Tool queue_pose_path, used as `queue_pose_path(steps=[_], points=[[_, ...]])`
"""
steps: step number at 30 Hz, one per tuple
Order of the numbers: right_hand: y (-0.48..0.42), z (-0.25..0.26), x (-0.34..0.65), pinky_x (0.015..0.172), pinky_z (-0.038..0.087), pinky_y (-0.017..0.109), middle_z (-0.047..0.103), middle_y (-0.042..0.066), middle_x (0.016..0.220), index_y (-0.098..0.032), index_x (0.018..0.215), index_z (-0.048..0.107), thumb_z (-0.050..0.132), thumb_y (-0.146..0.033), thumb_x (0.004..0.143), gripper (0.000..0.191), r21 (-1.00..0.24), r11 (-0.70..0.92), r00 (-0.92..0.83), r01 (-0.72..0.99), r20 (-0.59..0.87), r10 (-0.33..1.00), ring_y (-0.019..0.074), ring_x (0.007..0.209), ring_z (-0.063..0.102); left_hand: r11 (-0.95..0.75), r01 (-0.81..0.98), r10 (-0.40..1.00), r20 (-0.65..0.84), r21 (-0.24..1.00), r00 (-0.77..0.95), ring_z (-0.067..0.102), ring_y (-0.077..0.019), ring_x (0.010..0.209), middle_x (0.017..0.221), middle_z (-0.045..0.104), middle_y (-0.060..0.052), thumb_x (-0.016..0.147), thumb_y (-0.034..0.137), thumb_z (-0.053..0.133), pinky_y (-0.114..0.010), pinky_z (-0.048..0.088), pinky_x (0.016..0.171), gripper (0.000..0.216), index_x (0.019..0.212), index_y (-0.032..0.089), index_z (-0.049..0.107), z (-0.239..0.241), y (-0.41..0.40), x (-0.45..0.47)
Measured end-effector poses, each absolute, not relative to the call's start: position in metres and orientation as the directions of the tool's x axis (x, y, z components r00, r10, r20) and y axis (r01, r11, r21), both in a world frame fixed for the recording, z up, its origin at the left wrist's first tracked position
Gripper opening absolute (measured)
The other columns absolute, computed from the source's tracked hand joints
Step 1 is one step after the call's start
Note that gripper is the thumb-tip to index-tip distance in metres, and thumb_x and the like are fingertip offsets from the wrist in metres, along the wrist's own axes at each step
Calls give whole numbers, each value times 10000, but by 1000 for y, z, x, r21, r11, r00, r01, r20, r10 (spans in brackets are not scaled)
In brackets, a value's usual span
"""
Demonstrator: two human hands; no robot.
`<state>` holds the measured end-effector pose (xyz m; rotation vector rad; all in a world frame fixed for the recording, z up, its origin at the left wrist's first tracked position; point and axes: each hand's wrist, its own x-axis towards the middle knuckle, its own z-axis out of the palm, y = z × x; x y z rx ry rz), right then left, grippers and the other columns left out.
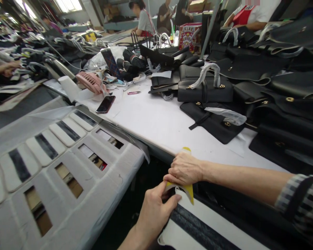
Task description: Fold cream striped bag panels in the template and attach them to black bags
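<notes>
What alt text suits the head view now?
Both hands, the left hand and right hand, pinch a yellow strip at the edge of a white table, above a white panel with a dark stripe. Black handbags crowd the table.

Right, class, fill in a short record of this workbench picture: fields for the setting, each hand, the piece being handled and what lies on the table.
Setting: workshop bench, other people at work farther back.
Left hand: thumb and fingers pinch the lower end of the yellow strip.
Right hand: knuckles up at the table edge, closed over the same strip.
Piece: white panel with a dark stripe, under the strip.
Table: white top with black handbags, phone, pink fan.
Beside it: white pads with dark stripes.
</notes>
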<state>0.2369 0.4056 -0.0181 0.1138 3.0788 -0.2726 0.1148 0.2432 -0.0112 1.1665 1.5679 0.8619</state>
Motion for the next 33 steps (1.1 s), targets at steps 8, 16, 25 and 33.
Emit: queue_pose_path(steps=[8, 16, 25, 33], points=[[401, -13, 241, 521, 217, 308, 663, 72, 554, -176, 613, 660, 252, -440, 1024, 636, -159, 983, -995, 89, -55, 81, 172, 510, 612, 221, 490, 974, -221, 843, -58, 623, -167, 738, 842, 700, -19, 915, 389, 564, -239, 418, 705, 238, 1014, 198, 664, -16, 243, 114], [397, -13, 245, 517, 207, 301, 687, 81, 589, -176, 622, 670, 273, -448, 1020, 624, -167, 980, -992, 109, -82, 97, 172, 520, 615, 180, 566, 978, -206, 804, -19, 591, -156, 703, 783, 650, -26, 955, 389, 484, -255, 373, 662, 243, 871, 194, 601, -21, 240, 115], [371, -13, 259, 543, 258, 287, 689, 79, 595, -171, 637, 665, 241, -407, 1026, 623, -181, 945, -960, 271, -122, 252, 180, 541, 628, 121, 630, 982, -184, 767, 36, 541, -159, 652, 712, 610, -30, 968, 386, 448, -296, 317, 646, 331, 720, 195, 557, -24, 240, 115], [347, -4, 273, 580, 308, 289, 719, 67, 681, -172, 691, 669, 237, -385, 1038, 594, -146, 861, -868, 488, -187, 460, 189, 621, 664, 483, -445, 875, -429, 754, 222, 622, -245, 963, 1011, 701, -98, 912, 593, 472, -321, 441, 875, 533, 1073, 141, 703, -34, 249, 112]])
